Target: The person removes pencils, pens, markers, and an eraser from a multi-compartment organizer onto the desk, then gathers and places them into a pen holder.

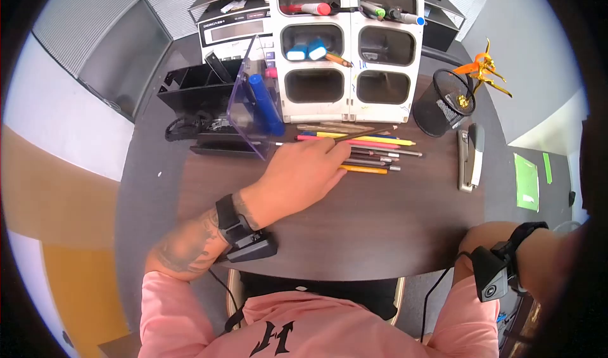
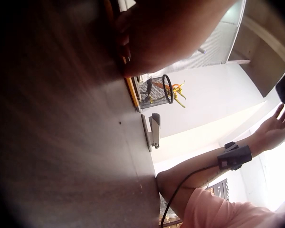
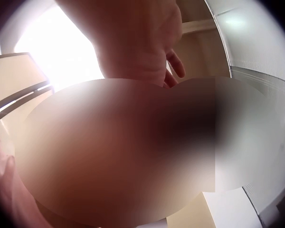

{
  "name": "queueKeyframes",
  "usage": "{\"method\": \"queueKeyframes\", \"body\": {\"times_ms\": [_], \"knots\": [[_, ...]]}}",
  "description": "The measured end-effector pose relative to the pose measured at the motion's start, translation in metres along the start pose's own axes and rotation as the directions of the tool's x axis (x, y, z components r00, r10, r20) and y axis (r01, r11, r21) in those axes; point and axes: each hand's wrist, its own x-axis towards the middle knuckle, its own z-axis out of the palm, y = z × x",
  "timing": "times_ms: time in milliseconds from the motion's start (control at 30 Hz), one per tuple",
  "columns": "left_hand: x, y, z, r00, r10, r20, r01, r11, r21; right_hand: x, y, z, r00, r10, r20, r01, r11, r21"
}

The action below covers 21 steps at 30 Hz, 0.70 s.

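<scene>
Dark table [image 1: 380, 231], left hand [image 1: 297, 177] on pencils [image 1: 373, 149] (near edge bare)

Materials check, desk surface and organisers

I see a dark wood-grain table [image 1: 380, 231], smooth with low sheen; glossy white plastic organiser [image 1: 350, 54], scuffed; black wire-mesh metal cup [image 1: 443, 104]; translucent purple plastic holder [image 1: 250, 104]; matt grey stapler [image 1: 470, 158]; mixed glossy pens and pencils [image 1: 367, 149] under my left hand [image 1: 297, 180].
</scene>
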Motion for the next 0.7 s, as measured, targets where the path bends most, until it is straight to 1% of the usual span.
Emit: {"method": "queueKeyframes", "body": {"times_ms": [33,67,100,133,167,233,300,367,433,500,533,567,600,633,667,700], "knots": [[0.001,-0.001,0.001,1.000,0.004,0.000,-0.004,1.000,0.001,-0.002,0.003,0.000,1.000,0.006,0.000,-0.006,1.000,-0.012],[0.000,-0.001,0.001,1.000,0.007,-0.001,-0.007,1.000,0.002,0.029,-0.026,0.045,1.000,0.011,0.001,-0.011,1.000,-0.023],[-0.001,0.000,0.000,1.000,0.015,0.002,-0.015,1.000,0.000,0.012,-0.014,0.021,1.000,0.010,-0.001,-0.010,0.999,-0.042],[-0.001,0.000,0.000,1.000,0.004,0.009,-0.004,1.000,0.006,0.020,-0.023,0.030,1.000,0.007,-0.007,-0.008,0.997,-0.070],[0.000,0.001,-0.001,1.000,-0.010,0.015,0.010,1.000,0.012,0.017,-0.022,0.024,1.000,0.004,-0.010,-0.005,0.995,-0.096],[0.000,0.000,-0.002,1.000,-0.001,0.023,0.001,1.000,0.017,0.023,-0.031,0.032,1.000,0.007,-0.010,-0.009,0.991,-0.132],[0.000,0.000,0.000,1.000,-0.019,0.024,0.019,1.000,0.022,0.018,-0.029,0.028,1.000,0.000,0.002,0.000,0.989,-0.145],[-0.001,-0.001,0.000,1.000,0.013,-0.012,-0.013,1.000,0.003,0.010,-0.023,0.024,1.000,-0.014,0.020,0.016,0.992,-0.127],[-0.003,-0.003,-0.001,1.000,0.007,-0.015,-0.007,1.000,-0.013,0.007,-0.024,0.026,0.999,-0.031,0.019,0.033,0.992,-0.121],[0.000,-0.002,-0.001,1.000,0.015,-0.008,-0.015,1.000,0.004,0.007,-0.023,0.026,0.999,-0.018,0.039,0.023,0.987,-0.160],[0.000,0.000,-0.001,1.000,-0.020,0.018,0.019,1.000,0.024,0.005,-0.020,0.022,0.999,-0.010,0.052,0.019,0.983,-0.184],[0.001,-0.002,-0.001,1.000,-0.004,0.024,0.003,1.000,0.010,0.004,-0.021,0.021,0.998,-0.003,0.060,0.016,0.977,-0.212],[0.001,-0.004,0.000,1.000,0.010,0.010,-0.011,1.000,0.012,-0.005,-0.012,0.008,0.998,0.000,0.067,0.016,0.971,-0.238],[0.000,-0.002,0.002,1.000,0.012,-0.007,-0.012,1.000,0.014,0.001,-0.022,0.018,0.997,-0.001,0.079,0.021,0.967,-0.252],[0.001,0.001,-0.002,0.999,-0.009,0.032,0.009,1.000,-0.002,0.002,-0.024,0.020,0.996,-0.005,0.086,0.027,0.966,-0.258],[0.001,-0.001,-0.002,0.999,-0.006,0.033,0.006,1.000,0.007,0.001,-0.025,0.020,0.997,-0.010,0.077,0.030,0.963,-0.270]]}}
